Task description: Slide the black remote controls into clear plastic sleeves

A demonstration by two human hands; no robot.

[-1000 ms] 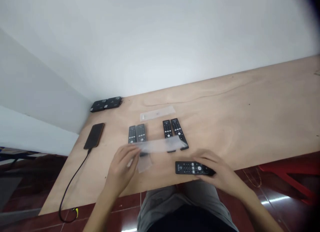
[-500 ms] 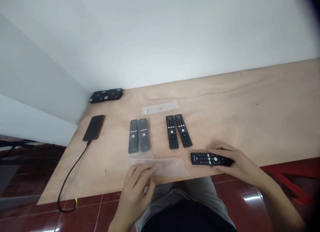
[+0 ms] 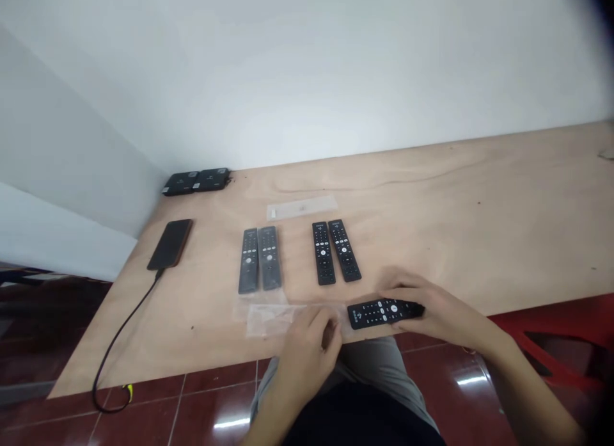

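Wooden table [image 3: 455, 228], black remote [image 3: 374, 313] gripped in right hand [image 3: 422, 305], left hand [image 3: 314, 343] curled on clear sleeve [image 3: 271, 319].

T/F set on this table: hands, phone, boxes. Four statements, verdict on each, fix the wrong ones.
The right hand holds a black remote. True.
The left hand holds the phone. False: the left hand is over a plastic sleeve; the phone lies on the table.
A cable is plugged into the phone. True.
The black boxes sit at the right end. False: the black boxes sit at the far left.
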